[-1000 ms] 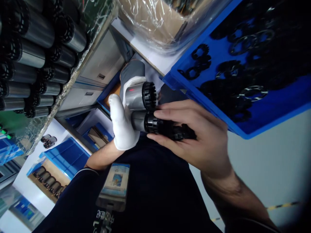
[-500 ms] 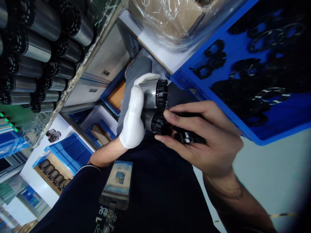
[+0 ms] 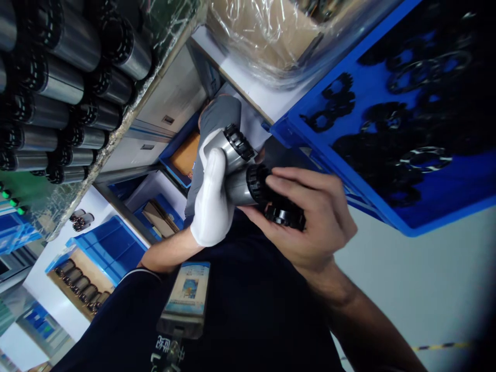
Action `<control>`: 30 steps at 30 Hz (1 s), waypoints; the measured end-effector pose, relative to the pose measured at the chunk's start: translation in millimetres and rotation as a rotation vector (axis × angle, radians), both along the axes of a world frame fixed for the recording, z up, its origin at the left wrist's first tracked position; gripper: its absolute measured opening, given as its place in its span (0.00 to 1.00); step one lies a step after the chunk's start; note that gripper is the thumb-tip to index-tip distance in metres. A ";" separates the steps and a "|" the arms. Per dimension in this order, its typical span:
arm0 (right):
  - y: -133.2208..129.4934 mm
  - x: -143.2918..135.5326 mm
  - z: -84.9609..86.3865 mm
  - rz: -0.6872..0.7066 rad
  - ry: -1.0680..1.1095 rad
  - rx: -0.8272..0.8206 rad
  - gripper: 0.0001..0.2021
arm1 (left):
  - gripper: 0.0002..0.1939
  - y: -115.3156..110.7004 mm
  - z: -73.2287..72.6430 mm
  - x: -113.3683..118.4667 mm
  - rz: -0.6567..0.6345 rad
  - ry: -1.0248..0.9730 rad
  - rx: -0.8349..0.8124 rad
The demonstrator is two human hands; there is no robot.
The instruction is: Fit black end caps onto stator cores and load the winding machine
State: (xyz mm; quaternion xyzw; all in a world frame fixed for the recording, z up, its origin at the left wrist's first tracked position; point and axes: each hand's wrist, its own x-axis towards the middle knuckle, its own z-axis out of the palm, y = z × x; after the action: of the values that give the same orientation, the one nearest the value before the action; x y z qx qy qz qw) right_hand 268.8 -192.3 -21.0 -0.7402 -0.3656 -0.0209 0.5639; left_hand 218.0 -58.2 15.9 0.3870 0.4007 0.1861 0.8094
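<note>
My left hand (image 3: 213, 206), in a white glove, is wrapped round two metal cylinders. The upper cylinder (image 3: 227, 150) carries a black toothed ring (image 3: 238, 141) on its end and tilts up. Below it, the lower cylinder (image 3: 238, 188) has a black toothed end (image 3: 256, 183) facing my bare right hand (image 3: 310, 212). My right fingers touch that end and also hold a loose black toothed ring (image 3: 285, 216) against the palm. The fingers hide part of what lies between them.
A blue bin (image 3: 413, 230) of black rings stands at the right. Rows of capped metal cylinders (image 3: 64, 39) fill the upper left. A plastic-lined box (image 3: 267, 36) is at the top, and a blue crate (image 3: 120, 243) at lower left.
The two cylinders have spread apart at their black ends, the upper one tilting up and left. My right hand has shifted left and closer to the lower cylinder.
</note>
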 end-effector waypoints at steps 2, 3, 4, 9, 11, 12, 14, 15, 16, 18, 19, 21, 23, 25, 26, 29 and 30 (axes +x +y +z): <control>-1.6 3.4 0.5 0.013 0.004 -0.011 0.38 | 0.21 0.5 4.3 -5.6 0.000 -0.021 -0.030; -3.0 6.9 1.5 0.020 0.036 -0.011 0.36 | 0.21 2.5 5.8 -9.2 -0.009 -0.011 -0.024; -4.7 11.6 2.7 0.035 0.092 0.004 0.34 | 0.20 5.5 6.6 -12.9 -0.025 -0.005 -0.018; -13.3 38.3 7.6 0.427 0.564 0.102 0.27 | 0.30 20.6 -4.3 -24.0 -0.121 -0.016 0.049; -11.8 41.7 10.3 0.569 0.702 0.045 0.26 | 0.36 19.6 -12.9 -23.2 -0.109 -0.034 0.038; -9.6 41.0 11.9 0.591 0.747 0.023 0.26 | 0.40 18.1 -17.0 -22.1 -0.107 -0.047 0.007; -3.5 36.1 15.2 0.549 0.768 0.018 0.27 | 0.47 15.2 -24.2 -19.6 -0.113 -0.048 -0.088; -0.4 32.9 16.6 0.496 0.746 0.027 0.29 | 0.47 14.6 -27.4 -18.9 -0.123 -0.036 -0.146; 2.4 29.7 17.8 0.434 0.711 0.032 0.31 | 0.48 14.6 -30.8 -18.7 -0.144 -0.022 -0.212; 6.1 24.9 19.2 0.309 0.635 0.018 0.35 | 0.48 15.2 -39.2 -20.8 -0.180 0.003 -0.361; 7.0 23.7 19.5 0.260 0.599 0.005 0.37 | 0.48 14.9 -44.4 -22.8 -0.193 0.013 -0.434; 7.2 24.1 19.2 0.197 0.528 -0.031 0.34 | 0.49 12.1 -55.6 -28.0 -0.214 0.043 -0.541; 6.0 27.4 18.3 0.171 0.425 -0.095 0.29 | 0.47 6.2 -64.4 -32.4 -0.213 0.078 -0.533; 4.5 31.8 17.6 0.158 0.301 -0.175 0.24 | 0.40 0.0 -66.8 -33.9 -0.190 0.087 -0.452; 3.7 33.7 17.7 0.161 0.242 -0.214 0.22 | 0.36 -2.2 -65.2 -33.2 -0.172 0.080 -0.396; 1.6 35.2 20.8 0.215 0.143 -0.273 0.24 | 0.38 -3.1 -54.2 -27.8 -0.204 0.028 -0.119; 0.6 34.2 22.1 0.242 0.133 -0.281 0.27 | 0.41 -1.9 -50.9 -25.5 -0.249 0.009 -0.013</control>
State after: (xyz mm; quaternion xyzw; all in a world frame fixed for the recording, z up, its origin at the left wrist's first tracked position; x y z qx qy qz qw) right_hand 303.0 -191.7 1.1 -0.7620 -0.4132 0.1472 0.4765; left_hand 192.5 -60.1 -35.0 0.4295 0.3543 0.0797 0.8268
